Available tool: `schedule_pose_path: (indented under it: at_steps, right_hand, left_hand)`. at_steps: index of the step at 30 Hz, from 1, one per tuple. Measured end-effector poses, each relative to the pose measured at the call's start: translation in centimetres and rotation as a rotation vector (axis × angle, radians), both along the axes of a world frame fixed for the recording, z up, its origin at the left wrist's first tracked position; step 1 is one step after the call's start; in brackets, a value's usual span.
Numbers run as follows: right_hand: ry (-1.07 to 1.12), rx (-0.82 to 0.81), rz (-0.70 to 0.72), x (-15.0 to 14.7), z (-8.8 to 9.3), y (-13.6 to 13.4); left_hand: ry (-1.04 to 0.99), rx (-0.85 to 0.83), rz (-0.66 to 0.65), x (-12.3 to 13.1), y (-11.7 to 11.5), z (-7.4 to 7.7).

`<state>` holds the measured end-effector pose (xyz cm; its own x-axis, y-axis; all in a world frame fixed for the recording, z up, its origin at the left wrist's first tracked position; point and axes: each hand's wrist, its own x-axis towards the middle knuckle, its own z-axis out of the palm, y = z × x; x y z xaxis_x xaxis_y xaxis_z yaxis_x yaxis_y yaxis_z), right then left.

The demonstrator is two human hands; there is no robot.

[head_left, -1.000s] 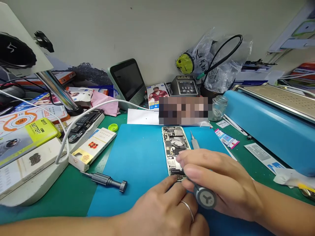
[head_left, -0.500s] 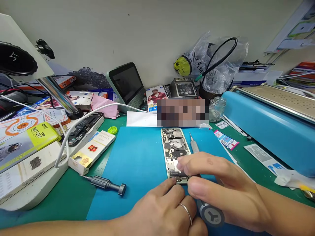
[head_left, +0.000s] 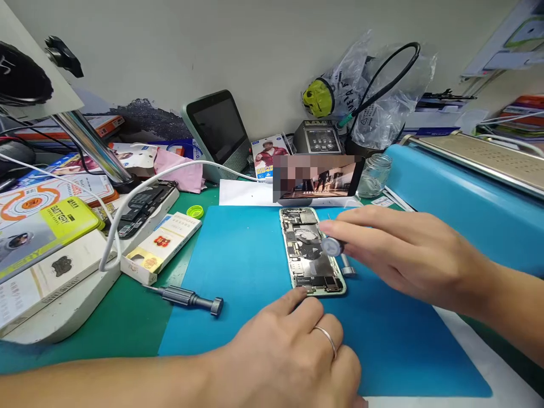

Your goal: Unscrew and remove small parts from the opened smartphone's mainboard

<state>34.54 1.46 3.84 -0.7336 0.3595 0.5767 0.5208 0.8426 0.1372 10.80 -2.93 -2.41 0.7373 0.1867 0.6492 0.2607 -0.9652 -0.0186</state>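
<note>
One opened phone lies on the blue mat, between the hands. The left hand rests loosely curled, fingertips touching the phone's near end, gripping nothing. The right hand pinches a grey screwdriver by its round cap over the phone's right edge. A second screwdriver lies just beneath those fingers, and a third screwdriver lies left of the left hand.

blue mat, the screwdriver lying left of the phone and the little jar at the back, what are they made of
Blue mat: probably silicone or rubber, matte, lies flat and thin. Screwdriver: looks like metal, dull grey sheen all along. Jar: clear glass, likely; see-through with bright glints.
</note>
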Motion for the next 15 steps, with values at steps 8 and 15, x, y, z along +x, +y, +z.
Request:
schedule_pose_path:
  at_steps: [8, 15]
  right_hand:
    - [0.097, -0.126, -0.031, -0.7, -1.2, 0.0]
    - [0.038, -0.268, 0.052, -1.1, -2.3, -0.9]
  left_hand:
    - [-0.021, -0.034, -0.009, 0.1, 0.0, 0.0]
    - [-0.009, -0.001, -0.013, 0.0, 0.1, -0.1]
